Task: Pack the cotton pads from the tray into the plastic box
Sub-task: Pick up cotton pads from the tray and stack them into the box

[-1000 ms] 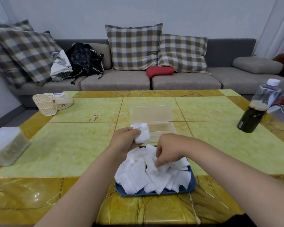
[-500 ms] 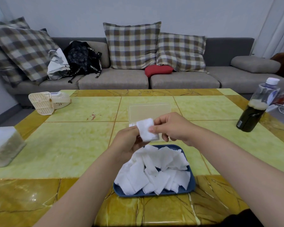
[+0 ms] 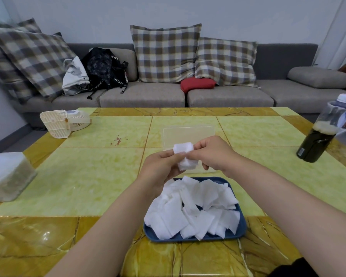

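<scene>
Since pads (image 3: 192, 208) are judged light and soft (most lie heaped in the tray (image 3: 188, 239)), a small stack (image 3: 185, 159) is pinched by its edges between left hand (image 3: 160, 170) and right hand (image 3: 214, 154), by the box (image 3: 188, 134).

Plastic box (image 3: 188, 134): base behind left hand (image 3: 160, 168), right hand (image 3: 214, 154) | white container (image 3: 8, 176): cut by left edge | tray (image 3: 242, 230): floor under cotton pads (image 3: 190, 212)

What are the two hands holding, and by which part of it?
A small bunch of cotton pads, held clear of the tray. The left hand grips its lower left side; the right hand pinches its right edge.
</scene>
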### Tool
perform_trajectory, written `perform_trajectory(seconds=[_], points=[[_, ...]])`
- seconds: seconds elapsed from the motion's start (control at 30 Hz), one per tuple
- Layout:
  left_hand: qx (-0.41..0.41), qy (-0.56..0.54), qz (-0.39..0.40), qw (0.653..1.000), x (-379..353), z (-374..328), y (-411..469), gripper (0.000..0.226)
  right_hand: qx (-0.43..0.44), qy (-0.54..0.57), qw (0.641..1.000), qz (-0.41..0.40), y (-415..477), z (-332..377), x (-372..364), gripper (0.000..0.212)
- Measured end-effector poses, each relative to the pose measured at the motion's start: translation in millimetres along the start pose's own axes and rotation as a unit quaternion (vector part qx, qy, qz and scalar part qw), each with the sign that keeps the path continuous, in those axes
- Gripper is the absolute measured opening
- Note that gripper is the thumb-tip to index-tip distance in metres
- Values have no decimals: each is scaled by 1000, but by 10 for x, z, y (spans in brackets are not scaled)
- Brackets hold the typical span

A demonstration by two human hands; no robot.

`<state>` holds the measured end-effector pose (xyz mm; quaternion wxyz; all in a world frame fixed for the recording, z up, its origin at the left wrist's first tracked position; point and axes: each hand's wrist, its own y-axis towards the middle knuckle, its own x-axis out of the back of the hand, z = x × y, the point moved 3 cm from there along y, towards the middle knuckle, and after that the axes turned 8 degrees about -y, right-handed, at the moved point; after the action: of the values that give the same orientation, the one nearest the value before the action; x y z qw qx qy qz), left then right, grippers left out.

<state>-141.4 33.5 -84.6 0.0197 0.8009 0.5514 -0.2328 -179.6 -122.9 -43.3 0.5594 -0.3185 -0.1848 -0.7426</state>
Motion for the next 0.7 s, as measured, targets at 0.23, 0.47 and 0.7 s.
perform_trajectory(seconds=[0.23, 0.47, 0.7], points=[[-31, 3, -3, 1000, 36, -82, 106, 15, -50, 74, 991, 101, 87, -14, -55, 25], [-129, 190, -1, 973, 104, -290, 335, 38, -55, 139, 987, 61, 345, 62, -69, 16], [-209, 542, -53, 812, 376, -174, 679, 24, -17, -205, 974, -92, 721, -123, -126, 19]])
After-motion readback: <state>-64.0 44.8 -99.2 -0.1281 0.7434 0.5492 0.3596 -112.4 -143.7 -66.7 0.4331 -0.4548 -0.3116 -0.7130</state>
